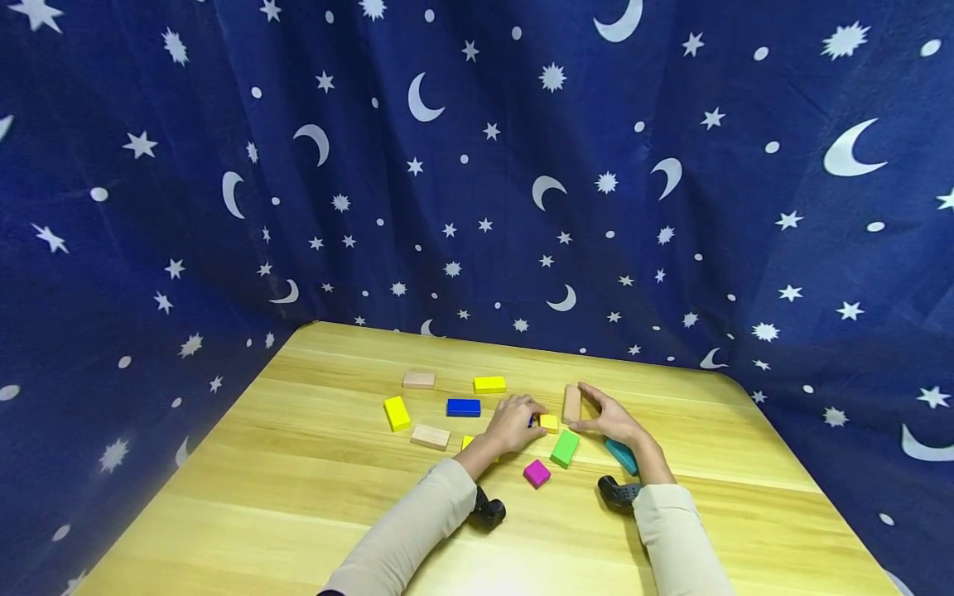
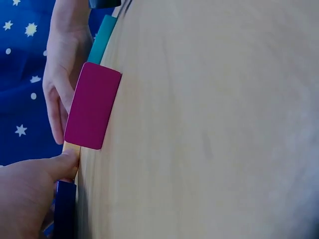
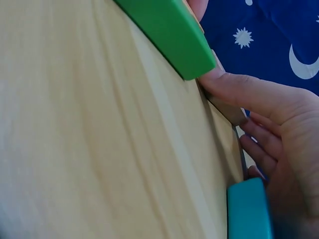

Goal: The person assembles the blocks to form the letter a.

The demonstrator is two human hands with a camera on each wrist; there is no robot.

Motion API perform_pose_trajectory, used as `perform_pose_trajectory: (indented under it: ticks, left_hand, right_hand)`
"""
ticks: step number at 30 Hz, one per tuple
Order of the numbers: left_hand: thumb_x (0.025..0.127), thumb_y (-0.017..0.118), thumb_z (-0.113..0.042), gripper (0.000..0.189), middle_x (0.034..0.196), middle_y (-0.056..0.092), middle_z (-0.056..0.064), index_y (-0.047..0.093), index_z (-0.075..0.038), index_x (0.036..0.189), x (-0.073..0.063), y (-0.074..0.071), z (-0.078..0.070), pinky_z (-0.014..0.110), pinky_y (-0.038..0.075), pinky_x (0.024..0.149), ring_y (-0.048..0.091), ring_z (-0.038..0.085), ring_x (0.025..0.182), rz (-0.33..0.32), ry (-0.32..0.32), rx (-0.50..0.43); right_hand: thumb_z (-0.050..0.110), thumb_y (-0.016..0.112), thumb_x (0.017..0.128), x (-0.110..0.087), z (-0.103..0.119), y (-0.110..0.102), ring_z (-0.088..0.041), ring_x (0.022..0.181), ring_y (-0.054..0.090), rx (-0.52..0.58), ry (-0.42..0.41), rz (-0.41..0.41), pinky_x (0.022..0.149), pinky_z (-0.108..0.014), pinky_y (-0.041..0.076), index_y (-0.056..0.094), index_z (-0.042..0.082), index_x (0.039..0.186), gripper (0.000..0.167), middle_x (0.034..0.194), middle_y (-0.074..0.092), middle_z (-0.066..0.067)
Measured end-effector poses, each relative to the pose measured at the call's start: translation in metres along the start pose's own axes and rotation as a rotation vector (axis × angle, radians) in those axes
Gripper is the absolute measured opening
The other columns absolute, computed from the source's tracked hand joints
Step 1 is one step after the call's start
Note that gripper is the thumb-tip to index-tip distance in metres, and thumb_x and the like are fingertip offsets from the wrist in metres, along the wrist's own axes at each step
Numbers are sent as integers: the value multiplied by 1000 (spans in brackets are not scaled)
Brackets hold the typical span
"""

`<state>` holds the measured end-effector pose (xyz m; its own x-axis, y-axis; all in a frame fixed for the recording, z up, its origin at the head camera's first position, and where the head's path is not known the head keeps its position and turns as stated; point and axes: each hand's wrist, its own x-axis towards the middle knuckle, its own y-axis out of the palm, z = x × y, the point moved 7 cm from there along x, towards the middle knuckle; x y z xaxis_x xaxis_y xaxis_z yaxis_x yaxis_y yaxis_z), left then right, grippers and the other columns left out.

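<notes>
In the head view my left hand [image 1: 513, 424] pinches a small orange-yellow block [image 1: 548, 423] between thumb and fingers. A dark blue block [image 2: 65, 209] stands beside that thumb in the left wrist view, mostly hidden by the hand from above. My right hand [image 1: 614, 420] grips a plain wooden block [image 1: 571, 404], thumb at its near end and fingertips at its far end. Just nearer than both hands lies a green block [image 1: 565, 449]. A magenta block [image 1: 537, 473] sits closer to me, and a teal block [image 3: 249, 209] lies under the right wrist.
To the left on the wooden table [image 1: 246, 463] lie a blue block [image 1: 464, 407], yellow blocks [image 1: 489, 385] and plain wooden blocks [image 1: 430, 437]. One yellow block [image 1: 467, 442] is partly behind the left wrist. Black devices [image 1: 488, 509] show at both wrists. A starry blue curtain [image 1: 492, 190] hangs behind.
</notes>
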<state>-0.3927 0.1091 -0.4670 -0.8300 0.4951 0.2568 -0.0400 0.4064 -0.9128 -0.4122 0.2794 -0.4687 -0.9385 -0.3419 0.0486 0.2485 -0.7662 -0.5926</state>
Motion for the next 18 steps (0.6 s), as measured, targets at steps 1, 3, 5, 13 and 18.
perform_pose_trajectory:
  ticks: [1, 3, 5, 13, 18]
  left_hand:
    - [85, 64, -40, 36, 110, 58, -7, 64, -23, 117, 0, 0, 1, 31, 36, 91, 49, 14, 106, -2, -5, -8]
    - [84, 66, -38, 35, 108, 59, -7, 65, -22, 115, -2, -3, 5, 30, 36, 89, 50, 14, 103, -14, -11, -28]
    - [83, 67, -38, 33, 106, 60, -7, 66, -21, 113, -3, -5, 9, 30, 36, 89, 50, 14, 101, -23, -21, -46]
    - [80, 71, -37, 32, 104, 62, -7, 68, -23, 109, -5, -10, 26, 35, 35, 94, 52, 17, 108, -24, -66, -122]
    - [78, 73, -36, 32, 99, 64, -10, 69, -23, 107, -6, -12, 29, 33, 35, 90, 52, 14, 101, -30, -83, -164]
  right_hand:
    - [17, 75, 77, 1, 0, 0, -45, 133, 16, -2, 0, -4, 106, -53, 15, 21, -5, 143, 88, 145, 22, -29]
    - [18, 76, 77, 2, 2, 1, -45, 132, 18, -5, -3, -17, 106, -53, 17, 23, -6, 143, 88, 144, 23, -30]
    - [18, 76, 76, 4, 3, 1, -45, 131, 20, -2, -6, -32, 106, -52, 18, 24, -7, 142, 88, 143, 25, -30]
    - [21, 78, 75, 18, 15, 9, -44, 129, 27, 10, -48, -45, 103, -53, 25, 30, -2, 141, 85, 143, 29, -27]
    - [20, 76, 77, 28, 21, 21, -43, 131, 24, 6, -69, 13, 105, -50, 22, 30, -3, 141, 82, 145, 25, -26]
